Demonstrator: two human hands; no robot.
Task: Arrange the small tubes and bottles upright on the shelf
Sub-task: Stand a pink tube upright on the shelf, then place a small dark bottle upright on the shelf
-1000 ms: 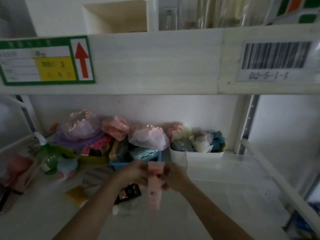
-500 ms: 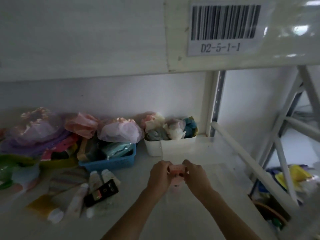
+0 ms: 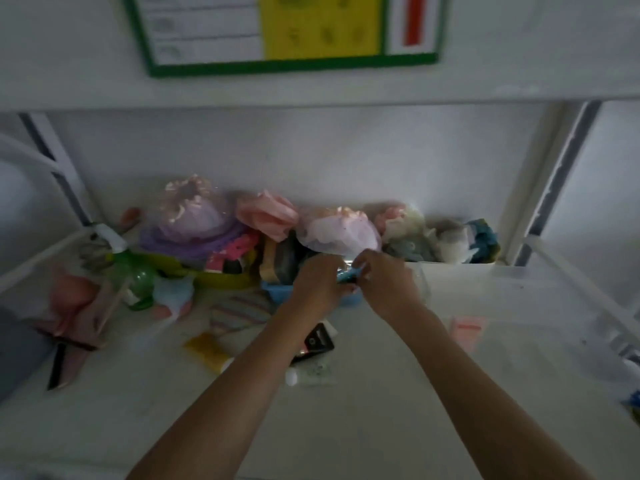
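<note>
My left hand (image 3: 317, 282) and my right hand (image 3: 386, 287) meet over the blue basket (image 3: 277, 293) at the back of the shelf. Both pinch a small light-blue shiny item (image 3: 348, 273) between their fingertips; blur hides what it is. A pink tube (image 3: 467, 330) stands by itself on the shelf, right of my right forearm. Under my left forearm lie a black tube (image 3: 317, 342) and a white tube (image 3: 310, 374), both on their sides. A yellow tube (image 3: 207, 351) lies further left.
Bagged soft goods fill the back row, with a white bin (image 3: 450, 265) on the right and a yellow tray (image 3: 221, 280) on the left. A green spray bottle (image 3: 133, 271) and pink items crowd the left end. A striped cloth (image 3: 239, 311) lies mid-shelf. Shelf posts stand at both sides.
The pink tube has left my hands and now stands on the right of the shelf. Both hands have moved back to the blue basket and closed on a light-blue item. The view swung left.
</note>
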